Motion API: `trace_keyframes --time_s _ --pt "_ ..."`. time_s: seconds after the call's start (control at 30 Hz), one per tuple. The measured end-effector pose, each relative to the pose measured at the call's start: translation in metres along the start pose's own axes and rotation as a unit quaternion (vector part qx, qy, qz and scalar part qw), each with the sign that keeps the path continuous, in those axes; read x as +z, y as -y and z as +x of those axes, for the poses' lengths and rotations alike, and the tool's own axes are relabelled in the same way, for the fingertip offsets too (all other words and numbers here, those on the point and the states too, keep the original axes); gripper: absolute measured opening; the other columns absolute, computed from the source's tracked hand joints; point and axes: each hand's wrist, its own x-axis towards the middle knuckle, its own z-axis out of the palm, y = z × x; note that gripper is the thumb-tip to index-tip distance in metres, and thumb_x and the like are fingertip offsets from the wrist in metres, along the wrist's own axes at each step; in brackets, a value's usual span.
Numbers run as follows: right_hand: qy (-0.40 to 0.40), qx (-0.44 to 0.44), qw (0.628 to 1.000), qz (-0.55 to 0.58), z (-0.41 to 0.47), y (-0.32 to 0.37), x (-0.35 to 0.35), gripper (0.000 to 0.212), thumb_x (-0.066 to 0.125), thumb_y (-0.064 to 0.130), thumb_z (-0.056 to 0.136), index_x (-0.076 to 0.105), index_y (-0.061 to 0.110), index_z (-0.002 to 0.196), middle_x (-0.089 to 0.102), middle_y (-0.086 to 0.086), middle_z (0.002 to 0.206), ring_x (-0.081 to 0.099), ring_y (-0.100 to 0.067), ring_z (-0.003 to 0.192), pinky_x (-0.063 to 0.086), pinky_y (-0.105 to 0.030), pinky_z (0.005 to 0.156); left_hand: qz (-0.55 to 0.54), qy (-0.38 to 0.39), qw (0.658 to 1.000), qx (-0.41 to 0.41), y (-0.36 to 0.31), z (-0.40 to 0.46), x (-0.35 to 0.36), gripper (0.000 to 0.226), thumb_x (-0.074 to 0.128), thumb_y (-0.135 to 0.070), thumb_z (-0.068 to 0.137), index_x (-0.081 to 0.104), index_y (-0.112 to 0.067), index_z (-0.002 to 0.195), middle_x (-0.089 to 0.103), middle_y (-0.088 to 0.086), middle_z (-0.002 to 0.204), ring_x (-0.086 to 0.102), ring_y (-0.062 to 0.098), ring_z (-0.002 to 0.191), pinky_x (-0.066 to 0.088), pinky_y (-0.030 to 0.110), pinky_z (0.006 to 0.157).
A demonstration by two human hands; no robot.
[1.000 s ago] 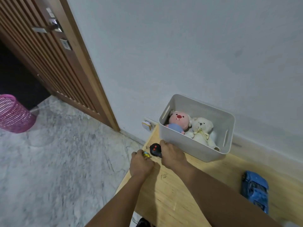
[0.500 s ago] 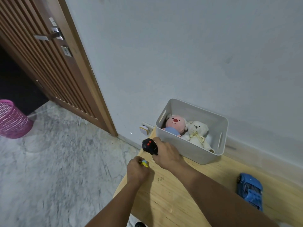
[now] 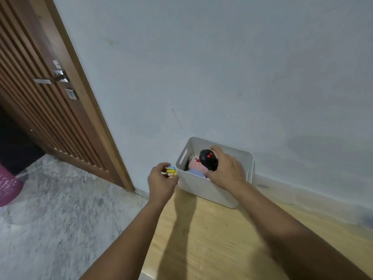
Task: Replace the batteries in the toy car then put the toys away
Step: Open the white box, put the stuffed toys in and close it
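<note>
A grey plastic bin [image 3: 203, 187] stands on the wooden table [image 3: 212, 239] against the wall. Inside it lies a pink plush toy [image 3: 195, 164], partly hidden. My right hand [image 3: 227, 171] hovers over the bin's open top, shut on a black remote control [image 3: 208, 159] with red buttons. Just left of the bin's near corner, my left hand [image 3: 161, 181] grips a small yellow and blue toy figure [image 3: 171, 171]. The blue toy car is out of view.
A brown slatted door [image 3: 46, 93] with a metal handle stands at the left. Marble floor [image 3: 50, 219] lies beyond the table's left edge. A pink basket [image 3: 8, 184] sits at the far left edge. The white wall rises behind the bin.
My right hand has lifted the remote from the table in front of the bin to above its opening. The left hand rose with the figure toward the bin's corner. The view tilted up, losing the car.
</note>
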Motion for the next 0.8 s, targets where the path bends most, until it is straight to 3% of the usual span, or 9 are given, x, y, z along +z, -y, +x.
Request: trace_keyframes --time_s 0.13,0.4,0.6,0.73,0.8 --pt "0.030 0.052 0.996 -0.064 0.001 -0.028 -0.015 0.067 0.063 0.019 0.075 0.037 0.032 0.135 0.060 -0.012 0.115 0.057 -0.035 0.106 0.046 -0.036 0.085 -0.028 0.005 0.999 0.038 -0.052 0.019 0.007 0.041 0.075 -0.015 0.067 0.068 -0.017 0.107 0.070 0.007 0.097 0.069 0.025 0.084 0.058 0.038 0.075" --pt "0.097 0.038 0.983 -0.152 0.003 -0.043 -0.009 0.046 0.060 0.021 0.082 0.045 0.025 0.126 0.060 -0.011 0.113 0.059 -0.033 0.102 0.047 -0.034 0.077 -0.004 0.027 0.998 0.063 -0.090 0.048 0.032 0.039 0.075 -0.013 0.073 0.069 -0.012 0.111 0.073 0.007 0.098 0.071 0.026 0.089 0.055 0.036 0.087" --pt "0.148 0.027 0.969 -0.195 0.020 -0.047 -0.003 0.037 0.060 0.020 0.085 0.051 0.017 0.121 0.058 -0.011 0.119 0.057 -0.031 0.109 0.046 -0.034 0.080 0.026 0.033 0.996 0.075 -0.094 0.064 0.045 0.030 0.074 -0.009 0.074 0.070 -0.009 0.103 0.071 0.007 0.092 0.069 0.029 0.084 0.057 0.040 0.080" --pt "0.191 0.021 0.964 -0.182 0.029 -0.051 0.006 0.030 0.062 0.024 0.088 0.059 0.015 0.117 0.061 -0.012 0.119 0.057 -0.030 0.110 0.039 -0.029 0.075 0.073 0.059 0.993 0.077 -0.094 0.074 0.058 0.035 0.078 -0.011 0.072 0.069 -0.008 0.106 0.071 0.005 0.096 0.066 0.017 0.079 0.047 0.022 0.068" --pt "0.202 0.024 0.963 -0.177 0.031 -0.053 0.008 0.033 0.060 0.022 0.088 0.058 0.017 0.120 0.060 -0.012 0.122 0.056 -0.031 0.112 0.043 -0.031 0.079 0.102 0.088 0.988 0.076 -0.092 0.079 0.068 0.036 0.080 -0.013 0.070 0.070 -0.010 0.104 0.072 0.005 0.095 0.066 0.016 0.078 0.046 0.021 0.066"
